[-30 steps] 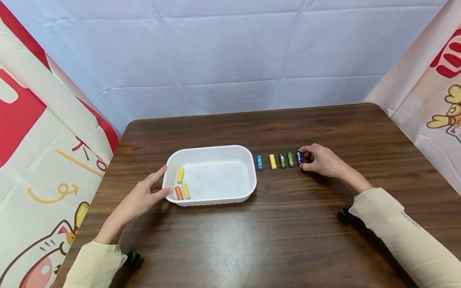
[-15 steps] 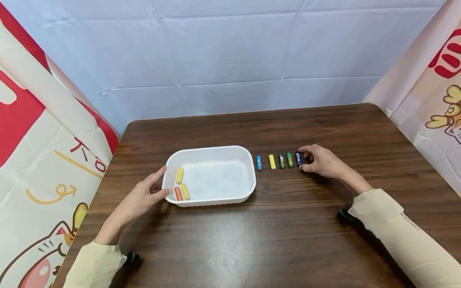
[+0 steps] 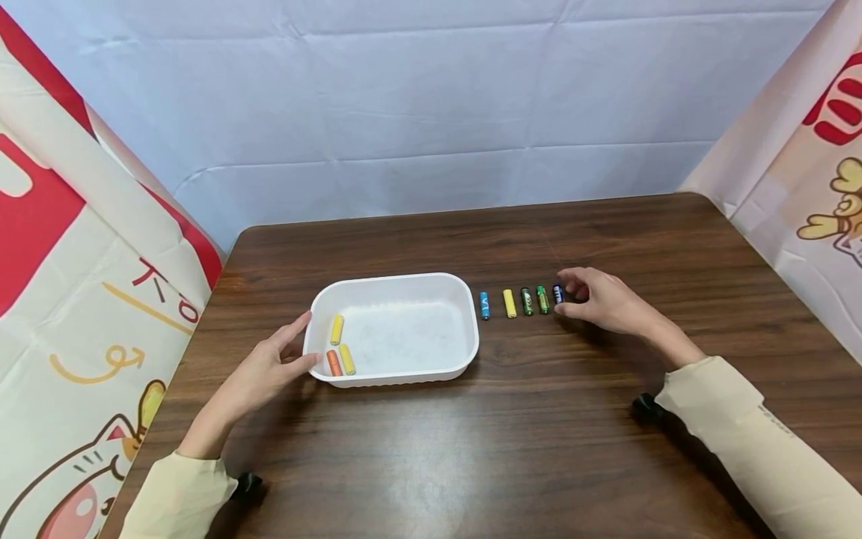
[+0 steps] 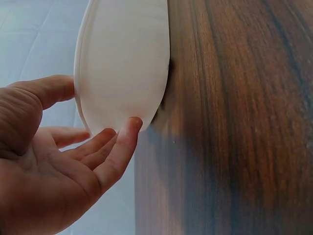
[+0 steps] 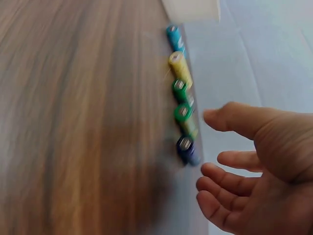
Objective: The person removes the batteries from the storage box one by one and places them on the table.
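My left hand holds the left end of a white plastic tray, its thumb and fingers on the rim and end wall. In the left wrist view the thumb and fingertips touch the tray's outside. An orange battery and two yellow batteries lie inside at the left. My right hand hovers beside a dark blue battery, thumb and fingers spread apart from it. That battery ends a row with two green batteries, a yellow battery and a light blue battery.
Everything is on a dark wood-grain table. A pale cloth hangs behind its back edge. Printed curtains stand at both sides. The light blue battery lies close to the tray's right wall.
My right hand has let go of the dark blue battery, its fingers parting and shifting slightly off it. The left hand, tray and other batteries have kept their places.
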`<state>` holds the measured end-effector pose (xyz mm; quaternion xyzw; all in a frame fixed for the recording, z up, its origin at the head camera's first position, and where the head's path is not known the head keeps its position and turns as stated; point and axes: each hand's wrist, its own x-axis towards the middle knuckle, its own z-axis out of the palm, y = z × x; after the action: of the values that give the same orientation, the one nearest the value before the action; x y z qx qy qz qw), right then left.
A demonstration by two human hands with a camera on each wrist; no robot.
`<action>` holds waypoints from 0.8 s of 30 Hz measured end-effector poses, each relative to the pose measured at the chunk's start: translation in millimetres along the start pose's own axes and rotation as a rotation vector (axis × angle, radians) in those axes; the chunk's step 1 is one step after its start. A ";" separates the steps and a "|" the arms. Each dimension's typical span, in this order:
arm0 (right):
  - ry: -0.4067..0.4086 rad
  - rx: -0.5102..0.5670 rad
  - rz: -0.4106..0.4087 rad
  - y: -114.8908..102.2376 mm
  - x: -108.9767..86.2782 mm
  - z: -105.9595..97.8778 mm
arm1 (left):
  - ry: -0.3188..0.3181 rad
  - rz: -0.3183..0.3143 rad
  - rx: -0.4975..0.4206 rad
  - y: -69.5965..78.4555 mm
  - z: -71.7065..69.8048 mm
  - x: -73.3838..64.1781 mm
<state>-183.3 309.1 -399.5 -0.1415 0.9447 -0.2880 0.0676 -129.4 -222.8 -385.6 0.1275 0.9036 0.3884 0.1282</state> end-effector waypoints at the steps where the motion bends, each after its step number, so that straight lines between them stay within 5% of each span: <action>1: 0.020 0.003 -0.018 -5.5 0.5 -0.3 | 0.000 0.000 0.002 0.0 -0.2 -0.2; 10: 0.150 0.060 -0.229 -79.0 20.3 10.4 | -0.007 -0.004 -0.010 1.1 -1.8 -1.2; 24: -0.061 0.084 -0.513 -183.0 62.5 76.6 | -0.007 -0.009 -0.004 1.7 -1.9 -0.6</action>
<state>-184.9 104.4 -362.5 -0.3821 0.8626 -0.3304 0.0267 -129.2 -223.2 -383.0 0.1244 0.9029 0.3892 0.1332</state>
